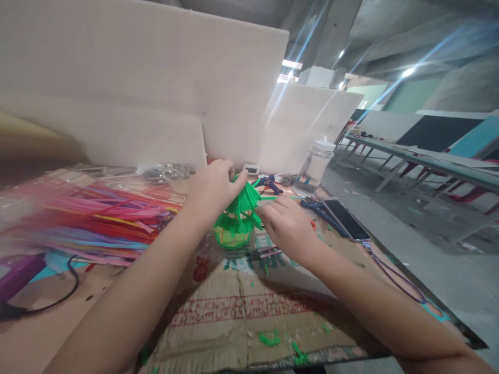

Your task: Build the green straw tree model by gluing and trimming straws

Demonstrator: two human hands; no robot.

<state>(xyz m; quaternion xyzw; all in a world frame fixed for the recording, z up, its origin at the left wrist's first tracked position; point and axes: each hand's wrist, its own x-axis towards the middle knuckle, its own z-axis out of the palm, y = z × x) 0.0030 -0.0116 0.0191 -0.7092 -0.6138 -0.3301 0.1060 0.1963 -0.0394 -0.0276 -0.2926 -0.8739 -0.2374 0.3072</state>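
A small green cone-shaped tree (237, 221) with fringed layers, seemingly of pipe cleaners, stands on the cardboard. My left hand (216, 187) is closed round its upper left side, with the thumb over the top. On the other side, my right hand (286, 223) has its fingers pinched together at the fringe's right edge. Whatever lies between those fingertips is hidden. A thin green strip (268, 198) runs from beside the tree to behind my right hand. The tree's lower part is a lighter yellow-green round base (233, 239).
Bundles of coloured pipe cleaners (117, 218) lie left, near a purple tool with a black cord (23, 275). Pliers (325, 215), a phone (346, 221) and a clear bottle (314, 166) are at right. Green scraps (270, 339) dot the cardboard (218, 337). White boards (148, 78) stand behind.
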